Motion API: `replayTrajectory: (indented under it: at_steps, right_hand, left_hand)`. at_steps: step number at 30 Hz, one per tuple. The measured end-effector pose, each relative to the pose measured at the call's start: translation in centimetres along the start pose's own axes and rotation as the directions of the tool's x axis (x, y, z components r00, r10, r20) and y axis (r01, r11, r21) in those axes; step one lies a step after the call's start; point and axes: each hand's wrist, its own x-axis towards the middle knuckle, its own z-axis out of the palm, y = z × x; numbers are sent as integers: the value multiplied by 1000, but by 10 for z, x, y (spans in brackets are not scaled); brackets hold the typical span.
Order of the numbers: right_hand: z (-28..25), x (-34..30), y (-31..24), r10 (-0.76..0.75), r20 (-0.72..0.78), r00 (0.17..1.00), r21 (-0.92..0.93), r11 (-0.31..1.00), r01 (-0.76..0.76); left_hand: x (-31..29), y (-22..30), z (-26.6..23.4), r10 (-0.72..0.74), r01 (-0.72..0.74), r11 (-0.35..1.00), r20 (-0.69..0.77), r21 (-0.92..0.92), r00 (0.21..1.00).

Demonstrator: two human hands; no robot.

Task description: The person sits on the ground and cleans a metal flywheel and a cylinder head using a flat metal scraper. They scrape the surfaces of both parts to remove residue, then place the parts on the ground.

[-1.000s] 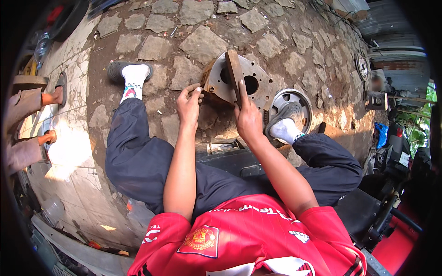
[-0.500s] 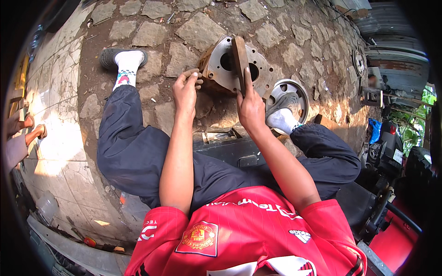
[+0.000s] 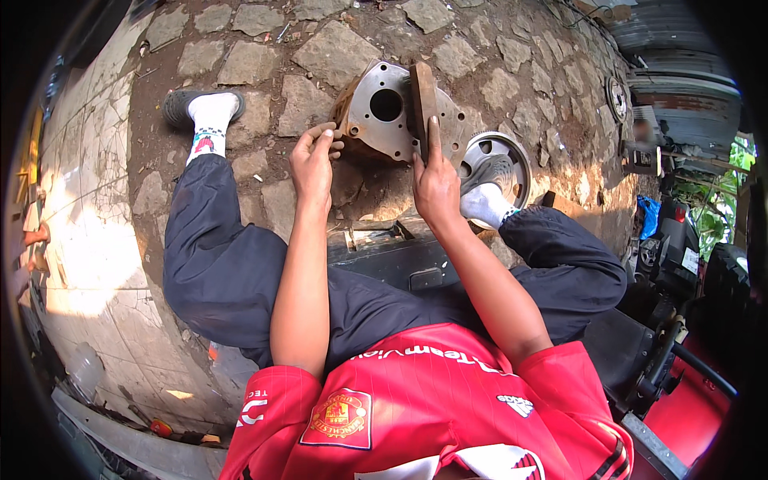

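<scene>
A metal casting [image 3: 366, 126] with a flat, pale plate face and a round dark hole sits on the rough stone paving [image 3: 324, 52], just beyond the knees of a seated person in a red shirt [image 3: 416, 392]. A long brown bar [image 3: 423, 96] lies across the face to the right of the hole, its far end at the plate's upper edge and its near end in the person's right hand [image 3: 438, 188]. That hand is closed on the bar, index finger stretched straight along it, thumb at its left side, the forearm angling up and inward from the lower right.

The left hand [image 3: 312, 166] is raised at the casting's left edge, back of the hand up, fingers loosely curled and thumb pointing forward; whether the fingertips touch the metal or pinch anything small cannot be told. Its forearm runs almost straight up.

To the right of the casting, a toothed metal wheel [image 3: 522, 164] lies beneath the person's right shoe [image 3: 494, 170]. The left shoe [image 3: 179, 110] rests on the paving at far left. A black box [image 3: 376, 266] stands between the legs, near the dark trousers [image 3: 212, 248].
</scene>
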Motion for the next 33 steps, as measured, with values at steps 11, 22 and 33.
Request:
replayTrajectory:
  at_steps: [11,22,33]
  right_hand:
    - [-21,-20,41,48,-14,999,-34,998,-49]
    - [-27,-68,61,125,31,992,42,991,-127]
    - [-18,24,35,238,-24,971,99,967,-235]
  left_hand:
    - [5,-3,7,-1,0,1000,-30,-3,1000]
    - [9,2,3,11,-13,996,-32,-84,999]
    - [2,-1,8,-11,11,999,3,-40,1000]
